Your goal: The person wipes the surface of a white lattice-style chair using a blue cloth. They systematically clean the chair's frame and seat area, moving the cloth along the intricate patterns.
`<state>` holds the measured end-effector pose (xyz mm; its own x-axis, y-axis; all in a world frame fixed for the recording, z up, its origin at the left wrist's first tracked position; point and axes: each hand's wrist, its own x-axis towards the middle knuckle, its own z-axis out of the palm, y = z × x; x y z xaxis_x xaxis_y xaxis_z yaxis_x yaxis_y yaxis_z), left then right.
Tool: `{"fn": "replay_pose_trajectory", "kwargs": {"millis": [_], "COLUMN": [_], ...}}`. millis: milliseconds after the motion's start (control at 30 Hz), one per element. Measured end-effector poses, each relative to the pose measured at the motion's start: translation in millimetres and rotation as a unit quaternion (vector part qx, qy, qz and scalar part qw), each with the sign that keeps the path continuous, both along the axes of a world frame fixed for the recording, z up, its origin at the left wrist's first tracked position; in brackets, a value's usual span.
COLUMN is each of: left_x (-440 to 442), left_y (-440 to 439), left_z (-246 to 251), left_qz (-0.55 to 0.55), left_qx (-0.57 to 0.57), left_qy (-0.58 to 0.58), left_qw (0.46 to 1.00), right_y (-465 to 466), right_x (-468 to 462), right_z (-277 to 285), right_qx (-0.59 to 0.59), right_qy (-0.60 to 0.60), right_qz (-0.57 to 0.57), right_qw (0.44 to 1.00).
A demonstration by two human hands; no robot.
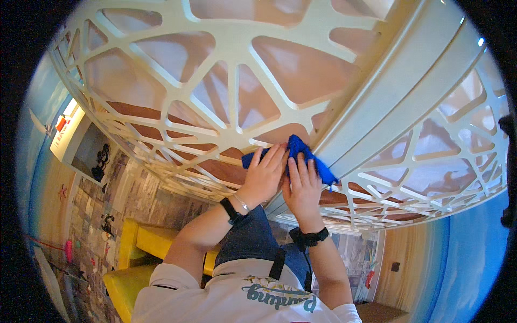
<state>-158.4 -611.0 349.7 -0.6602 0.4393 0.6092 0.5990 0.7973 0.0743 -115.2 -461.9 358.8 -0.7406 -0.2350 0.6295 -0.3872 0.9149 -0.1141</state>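
A bunched blue cloth (pixel 319 166) lies against a cream-coloured lattice panel (pixel 234 139), close to where it meets a smooth upright post (pixel 375 105). My left hand (pixel 262 173) presses on the cloth's left part, fingers stretched toward the panel, with some blue showing beyond the fingers. My right hand (pixel 302 187) rests on the larger fold of the same cloth, its fingers spread a little over it. The two hands are side by side, almost touching. What the palms cover is hidden.
A second lattice panel (pixel 404 177) continues right of the post. Below left stands yellow padded seating (pixel 133 278) on a wood-patterned floor (pixel 165 202). A lit white wall niche (pixel 80 141) holds dark objects. Blue painted walls (pixel 464 242) curve around the room.
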Motion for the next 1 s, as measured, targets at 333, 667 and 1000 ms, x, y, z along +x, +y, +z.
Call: {"fn": "replay_pose_trajectory", "kwargs": {"millis": [333,667,1000], "left_x": [-5,4,11], "left_y": [-53,-5,36], "left_z": [-4,-25,-22], "left_qz": [0.015,-0.053,-0.139], "left_qx": [0.021,0.041,0.148], "left_qy": [-0.015,-0.004,-0.021], "left_qw": [1.0,0.998,0.979], "right_y": [-64,-21,30], "right_x": [-45,-1,12], "right_z": [9,-6,-15], "right_qx": [-0.051,0.07,0.124], "right_qy": [0.007,0.013,0.048], "right_qz": [0.037,-0.085,-0.05], "right_qw": [0.998,0.994,0.99]}}
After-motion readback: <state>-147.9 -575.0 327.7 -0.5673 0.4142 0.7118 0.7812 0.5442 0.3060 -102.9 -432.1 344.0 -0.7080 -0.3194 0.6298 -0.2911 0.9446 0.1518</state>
